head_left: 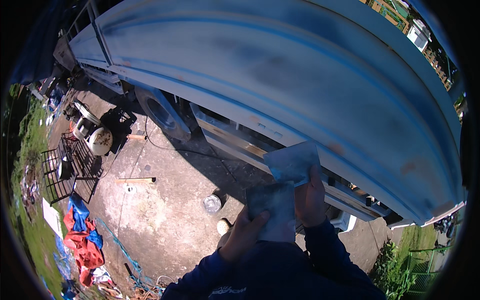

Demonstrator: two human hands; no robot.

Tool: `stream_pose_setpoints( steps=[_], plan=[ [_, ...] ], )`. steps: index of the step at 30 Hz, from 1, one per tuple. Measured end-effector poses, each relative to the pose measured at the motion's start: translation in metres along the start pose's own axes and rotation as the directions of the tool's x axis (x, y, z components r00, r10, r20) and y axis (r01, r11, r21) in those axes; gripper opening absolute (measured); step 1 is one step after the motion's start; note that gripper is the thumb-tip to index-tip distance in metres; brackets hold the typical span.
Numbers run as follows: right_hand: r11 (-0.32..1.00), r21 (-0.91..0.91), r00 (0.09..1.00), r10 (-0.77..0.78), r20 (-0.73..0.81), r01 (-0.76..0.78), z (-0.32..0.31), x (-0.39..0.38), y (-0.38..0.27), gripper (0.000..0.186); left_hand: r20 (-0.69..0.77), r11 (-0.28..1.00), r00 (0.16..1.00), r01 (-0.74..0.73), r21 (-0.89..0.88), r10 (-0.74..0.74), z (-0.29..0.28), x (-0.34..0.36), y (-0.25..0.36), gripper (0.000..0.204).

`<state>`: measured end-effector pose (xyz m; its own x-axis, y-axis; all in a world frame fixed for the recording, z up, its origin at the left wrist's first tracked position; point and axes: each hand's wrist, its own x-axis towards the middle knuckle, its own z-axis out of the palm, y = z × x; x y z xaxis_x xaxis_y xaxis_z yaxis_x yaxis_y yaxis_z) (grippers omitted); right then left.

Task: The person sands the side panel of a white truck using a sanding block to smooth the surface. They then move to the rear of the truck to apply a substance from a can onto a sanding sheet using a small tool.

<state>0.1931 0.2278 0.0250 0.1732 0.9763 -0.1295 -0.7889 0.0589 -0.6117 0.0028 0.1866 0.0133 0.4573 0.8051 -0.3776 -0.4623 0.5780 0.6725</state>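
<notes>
My left hand [244, 231] grips a flat, dark grey rectangular sheet [270, 202] by its lower left edge, with the thumb lying across its face. A second flat sheet [290, 162], paler and with cloudy blue-grey smears, is in my right hand [311, 199], its thumb pressed near the right edge. The two sheets are close together, the pale one farther away and slightly to the right; what they are made of I cannot tell. Just beyond them rises the long side panel [240, 65] of a large vehicle, grey-white with blue lines and dark and reddish smudges.
Under the vehicle is a wheel [162, 112]. On the concrete floor [165, 210] stand a round can [212, 203] and a wooden strip [135, 180]. To the left are a black metal rack [70, 165], a red and blue tarp [85, 245] and tangled rope [122, 250].
</notes>
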Motion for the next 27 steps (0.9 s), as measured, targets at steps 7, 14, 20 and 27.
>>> stream_pose_setpoints(
  steps=[7, 14, 20, 27],
  plan=[
    [0.978, -0.119, 0.985, 0.164, -0.053, -0.169, 0.035, -0.008, 0.041, 0.048, -0.028, 0.939, 0.999, 0.046, 0.340, -0.039, -0.012, 0.003, 0.060, 0.042],
    [0.859, -0.512, 0.992, -0.043, -0.121, -0.025, -0.025, -0.016, 0.052, 0.046, -0.146, 0.991, 0.982, -0.111, 0.074, 0.121, -0.074, 0.032, 0.084, 0.035],
    [0.640, -0.749, 0.970, -0.023, -0.243, -0.172, -0.104, -0.035, 0.089, 0.035, -0.346, 0.961, 0.900, -0.217, 0.169, 0.264, -0.130, 0.023, 0.119, 0.029],
    [0.598, -0.796, 0.993, 0.115, -0.030, -0.093, -0.051, 0.056, 0.144, 0.027, -0.505, 0.924, 0.774, -0.311, 0.221, 0.382, -0.198, -0.012, 0.151, 0.038]
  ],
)
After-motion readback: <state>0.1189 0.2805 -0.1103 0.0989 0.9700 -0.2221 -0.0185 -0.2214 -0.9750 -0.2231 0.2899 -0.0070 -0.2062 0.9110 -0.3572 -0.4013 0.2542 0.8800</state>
